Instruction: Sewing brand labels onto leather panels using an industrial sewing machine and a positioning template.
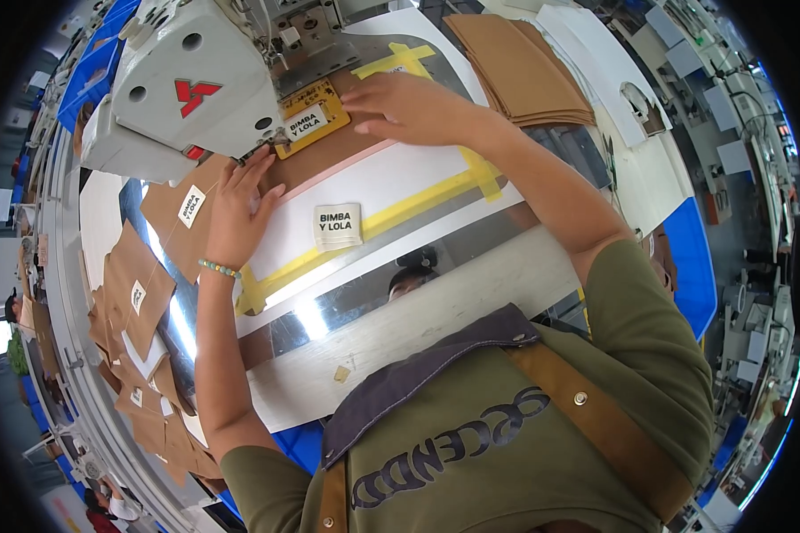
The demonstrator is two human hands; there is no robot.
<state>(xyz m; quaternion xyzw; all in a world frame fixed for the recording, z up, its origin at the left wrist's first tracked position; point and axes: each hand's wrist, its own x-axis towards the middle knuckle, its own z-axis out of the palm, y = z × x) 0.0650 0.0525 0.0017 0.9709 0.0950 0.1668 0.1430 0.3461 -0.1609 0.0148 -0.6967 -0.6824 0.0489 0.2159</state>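
Brown leather piece (329,151) lies flat on the bed of a white sewing machine (191,84), pinned under both of a worker's bare hands. The left hand (236,213) presses down with fingers together and straight, their tips touching the piece's near-left edge just below the machine head. The right hand (413,107) rests palm-down on the far-right end, its fingers close together and flat, pointing toward a yellow template (316,120) that sits just beyond the fingertips under the needle area. Neither hand grips anything. A small white fabric label (339,226) lies loose on the white board, near and below both hands, beside strips of yellow tape (418,202). Left of the left hand's wrist, sewn brown pieces (138,293) with white labels spill down the shiny table edge. A neat stack of brown blanks (520,67) sits to the right of the right hand.
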